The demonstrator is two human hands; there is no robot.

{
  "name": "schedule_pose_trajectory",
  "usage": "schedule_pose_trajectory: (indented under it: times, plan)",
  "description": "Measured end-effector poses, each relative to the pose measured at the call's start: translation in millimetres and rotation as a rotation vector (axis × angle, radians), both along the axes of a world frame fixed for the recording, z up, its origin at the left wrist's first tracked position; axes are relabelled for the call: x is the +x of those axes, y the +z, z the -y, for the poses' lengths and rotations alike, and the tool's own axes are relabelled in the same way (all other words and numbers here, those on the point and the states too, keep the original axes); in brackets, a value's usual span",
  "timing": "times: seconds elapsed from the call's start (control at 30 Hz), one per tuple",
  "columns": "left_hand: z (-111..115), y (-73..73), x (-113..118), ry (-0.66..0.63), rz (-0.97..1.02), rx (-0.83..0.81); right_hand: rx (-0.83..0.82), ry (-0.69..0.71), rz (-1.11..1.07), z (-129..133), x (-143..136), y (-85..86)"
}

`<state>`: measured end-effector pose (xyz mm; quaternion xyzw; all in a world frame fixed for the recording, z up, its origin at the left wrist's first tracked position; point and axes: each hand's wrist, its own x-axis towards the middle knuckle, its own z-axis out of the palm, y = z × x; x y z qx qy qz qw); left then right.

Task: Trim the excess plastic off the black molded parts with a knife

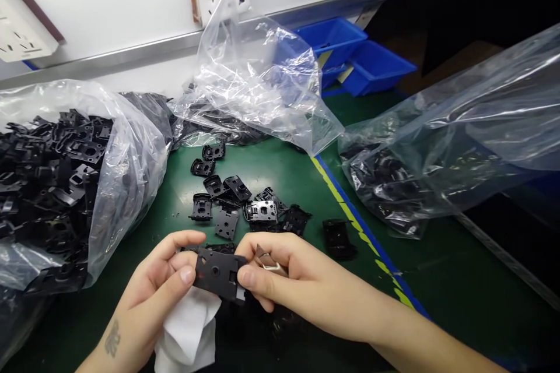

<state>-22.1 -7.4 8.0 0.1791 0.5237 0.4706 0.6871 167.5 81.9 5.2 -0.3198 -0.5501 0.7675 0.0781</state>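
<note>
Between my two hands is a flat black plastic part with a small round hole near its middle. My left hand pinches its left end with thumb and fingers, and a white cloth hangs below from the same hand. At the right end, my right hand grips the part between thumb and forefinger. A small brown and pale metallic object sticks out from the right hand's fingers; its kind is unclear. Just beyond lie several similar black plastic parts in a loose group.
An open clear bag full of black parts stands at left. Another clear bag lies at the back, a third at right. Blue bins sit behind. Yellow and blue tape crosses the green table. One black part lies apart.
</note>
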Motion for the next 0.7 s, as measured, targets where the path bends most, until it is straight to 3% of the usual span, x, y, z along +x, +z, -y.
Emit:
schedule_pose_trajectory:
  times: [0.13,0.27,0.33,0.53,0.63,0.7]
  plan:
    - [3,-0.5,6,-0.008,-0.344,0.104,0.084,0.067,0.057,2,0,1.9]
    - [2,-1.9,12,-0.021,-0.769,0.127,0.298,0.138,0.108,5,-2,6.4]
    - [0,-1.8,9,-0.011,-0.879,0.14,0.343,0.145,0.122,6,-3,7.8]
    - [-2,-0.7,-9,0.254,-1.054,0.176,0.243,0.102,0.113,4,1,8.0]
    - [0,-2.6,-5,0.197,-1.037,0.228,0.219,0.079,0.096,4,2,5.8]
    - [1,-5.0,4,0.083,-0.887,0.248,0.219,0.074,0.079,4,1,4.1]
